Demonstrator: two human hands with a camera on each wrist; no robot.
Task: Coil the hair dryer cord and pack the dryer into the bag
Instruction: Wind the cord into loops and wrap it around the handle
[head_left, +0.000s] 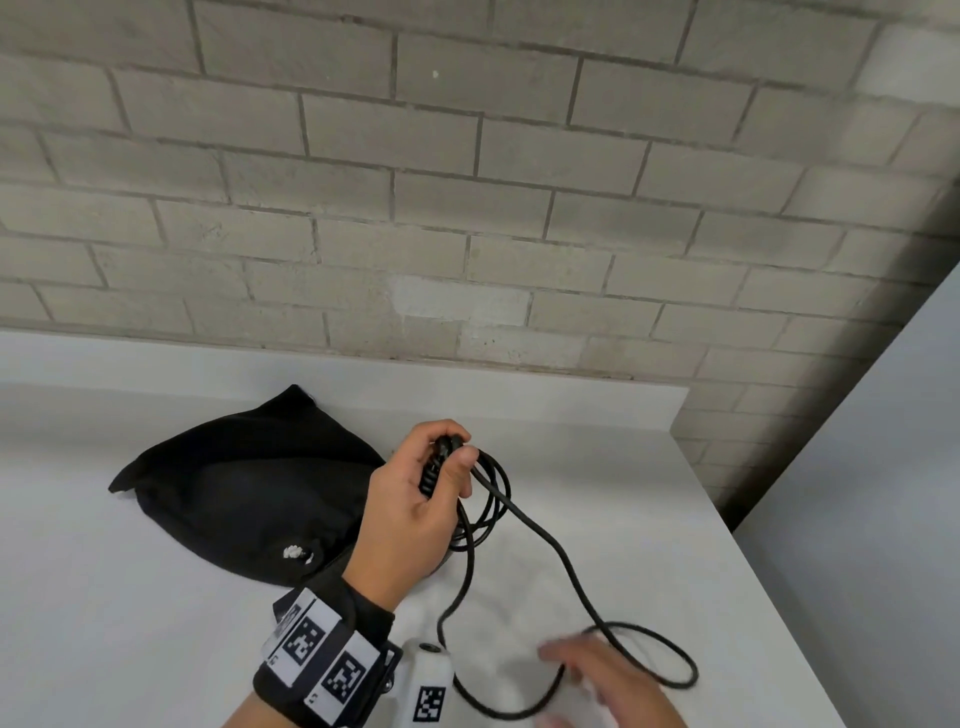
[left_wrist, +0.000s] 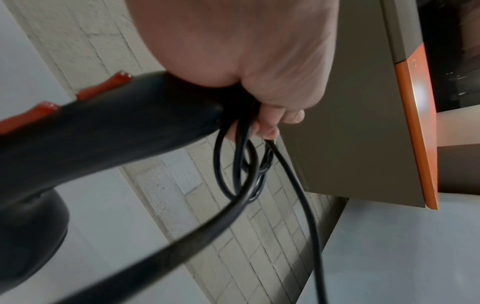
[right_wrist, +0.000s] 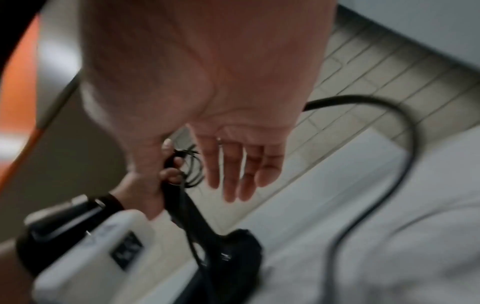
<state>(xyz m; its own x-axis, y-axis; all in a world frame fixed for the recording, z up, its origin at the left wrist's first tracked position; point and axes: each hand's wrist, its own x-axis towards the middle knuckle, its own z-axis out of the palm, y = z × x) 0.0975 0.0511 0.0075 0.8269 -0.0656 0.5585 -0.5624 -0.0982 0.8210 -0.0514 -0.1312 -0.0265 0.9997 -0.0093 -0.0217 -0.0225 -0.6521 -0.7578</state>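
Observation:
My left hand (head_left: 457, 454) grips the end of the black hair dryer's handle (left_wrist: 103, 133), which has red buttons, together with several loops of its black cord (head_left: 491, 499). In the head view the hand hides most of the dryer. From the loops the loose cord (head_left: 561, 561) trails across the white counter into a wide bend (head_left: 670, 660) at the front right. My right hand (head_left: 576, 670) is blurred and hovers over that bend with its fingers (right_wrist: 233, 170) straight, holding nothing. The black cloth bag (head_left: 244, 483) lies flat just left of my left hand.
The white counter (head_left: 130, 623) runs back to a grey brick wall (head_left: 467, 208). Its right edge (head_left: 753, 571) drops off beside a pale panel (head_left: 883, 467). A grey cabinet with an orange edge (left_wrist: 415, 133) shows in the left wrist view.

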